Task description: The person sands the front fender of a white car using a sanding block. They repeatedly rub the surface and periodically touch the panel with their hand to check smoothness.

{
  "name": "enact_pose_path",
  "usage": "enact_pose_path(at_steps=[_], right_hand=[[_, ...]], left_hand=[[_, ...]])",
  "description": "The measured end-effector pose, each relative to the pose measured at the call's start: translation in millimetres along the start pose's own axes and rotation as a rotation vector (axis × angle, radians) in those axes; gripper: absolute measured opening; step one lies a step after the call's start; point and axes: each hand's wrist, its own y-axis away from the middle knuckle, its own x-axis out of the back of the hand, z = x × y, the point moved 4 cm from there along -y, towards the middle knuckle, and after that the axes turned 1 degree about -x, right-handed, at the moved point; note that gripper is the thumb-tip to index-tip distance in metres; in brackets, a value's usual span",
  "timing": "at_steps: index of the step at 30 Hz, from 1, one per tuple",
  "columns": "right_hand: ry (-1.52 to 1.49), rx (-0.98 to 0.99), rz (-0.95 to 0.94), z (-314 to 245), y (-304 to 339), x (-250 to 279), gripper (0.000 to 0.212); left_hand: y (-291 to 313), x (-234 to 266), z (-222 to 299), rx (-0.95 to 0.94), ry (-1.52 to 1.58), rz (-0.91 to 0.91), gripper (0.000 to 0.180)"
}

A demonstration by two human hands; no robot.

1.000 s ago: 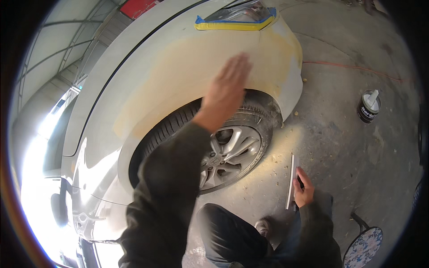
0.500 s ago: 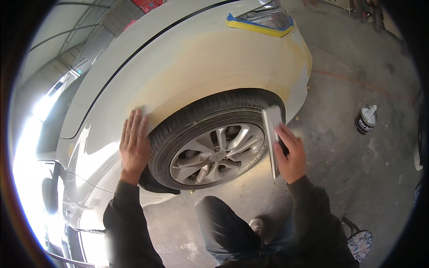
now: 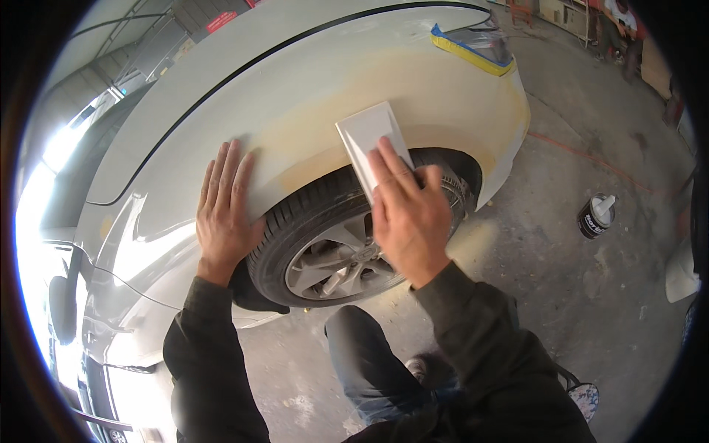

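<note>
One bare left hand (image 3: pixel 224 214) lies open, fingers extended, on the off-white, yellow-patched car fender (image 3: pixel 295 96); the bare right hand (image 3: pixel 415 218) grips a flat white rectangular board (image 3: pixel 369 127) over the fender, above the black rubber tyre (image 3: pixel 310 201). Smoothing seems in hand; the next stroke would call for even pressure. A black cylindrical can (image 3: pixel 591 221), pale-lettered, stands on the grey concrete floor (image 3: pixel 554 295)

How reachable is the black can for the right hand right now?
Likely not as is: the right hand is occupied, holding the white block at the car's fender, and the black can stands well off to its right.
</note>
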Motion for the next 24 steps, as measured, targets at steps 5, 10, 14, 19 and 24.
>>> enact_pose_path(at_steps=[5, 10, 14, 19, 24], right_hand=[[0.042, -0.142, 0.125, 43.9, 1.6, 0.2, 0.051], [-0.008, 0.021, 0.041, -19.1, 10.2, -12.1, 0.055], [0.014, -0.108, 0.104, 31.9, 6.7, -3.6, 0.048], [0.010, -0.064, 0.032, -17.0, 13.1, -9.1, 0.051], [0.055, 0.020, 0.042, 5.9, 2.9, -2.1, 0.052]], left_hand=[[1.5, 7.6, -4.6, -0.002, 0.018, 0.005, 0.106], [0.7, -3.8, -2.2, -0.011, 0.014, 0.024, 0.102], [6.1, 2.8, -7.2, -0.019, 0.004, 0.025, 0.102], [1.6, -0.9, -0.4, -0.017, 0.046, 0.035, 0.102], [4.5, 2.2, -6.2, -0.020, 0.046, 0.031, 0.103]])
